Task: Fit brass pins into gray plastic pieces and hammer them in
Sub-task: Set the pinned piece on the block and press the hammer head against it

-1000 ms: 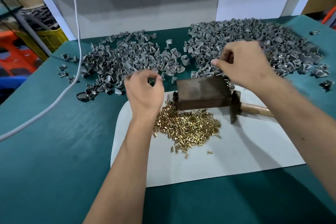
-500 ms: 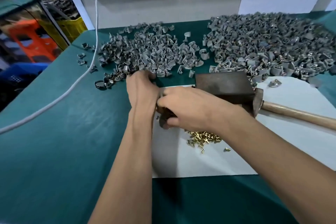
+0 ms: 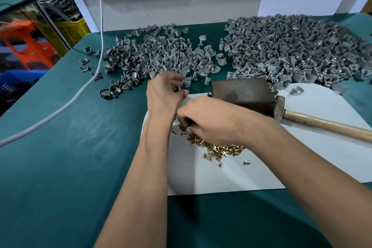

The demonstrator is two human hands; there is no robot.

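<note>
Pinching a gray plastic piece (image 3: 176,87) in my left hand (image 3: 164,91), I curl my right hand (image 3: 209,120) over the brass pins (image 3: 219,148), its grip hidden.

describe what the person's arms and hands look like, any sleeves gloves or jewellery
Both arms are bare as far up as the head view shows: no sleeve edge appears in the frame. The left hand and the right hand are ungloved. No ring, bracelet or watch shows on the visible fingers or either wrist. No tape, bandage or markings can be seen.
</note>
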